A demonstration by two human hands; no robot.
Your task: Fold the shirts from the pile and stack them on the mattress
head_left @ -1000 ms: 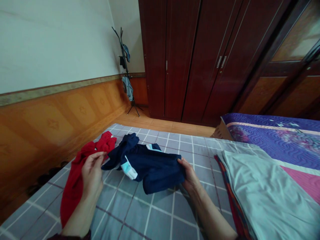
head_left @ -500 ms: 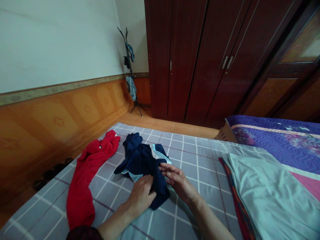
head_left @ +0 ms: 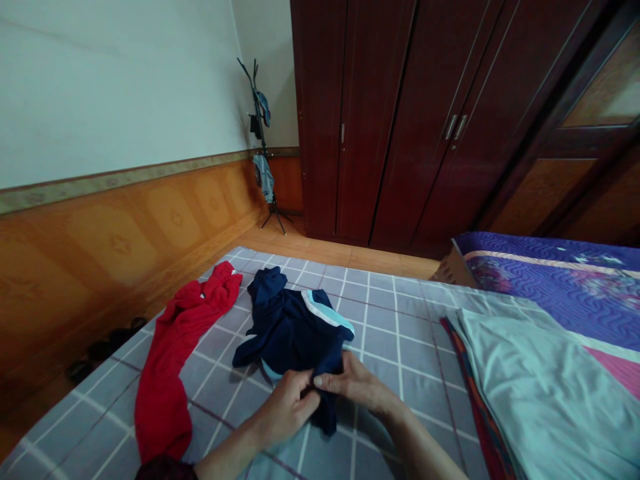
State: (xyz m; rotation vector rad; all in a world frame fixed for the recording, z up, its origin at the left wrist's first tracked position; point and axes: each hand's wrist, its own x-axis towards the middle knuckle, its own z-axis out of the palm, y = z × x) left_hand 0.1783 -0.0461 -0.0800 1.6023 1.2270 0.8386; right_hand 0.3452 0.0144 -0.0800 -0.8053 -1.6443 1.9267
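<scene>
A crumpled navy garment (head_left: 295,327) with light blue and white panels lies on the grey checked bed sheet (head_left: 380,373); its exact kind does not show. My left hand (head_left: 293,403) is closed on the near edge of its cloth. Close beside it, my right hand (head_left: 355,383) pinches the same cloth, thumb almost touching the left hand. A short end of navy fabric hangs below both hands. To the left, a red garment (head_left: 167,373) lies stretched out in a long, bunched strip, apart from my hands.
Folded pale green cloth (head_left: 550,387) lies on the right, over darker red cloth. Beyond it is a purple quilted bedspread (head_left: 555,280). A coat stand (head_left: 263,147) stands in the corner by the dark red wardrobe (head_left: 390,133). Dark shoes (head_left: 107,343) sit beside the bed at left.
My right hand has come down and closed on the navy cloth beside the left. The near part of the garment is now gathered between my hands, and its light blue panel is spread wider.
</scene>
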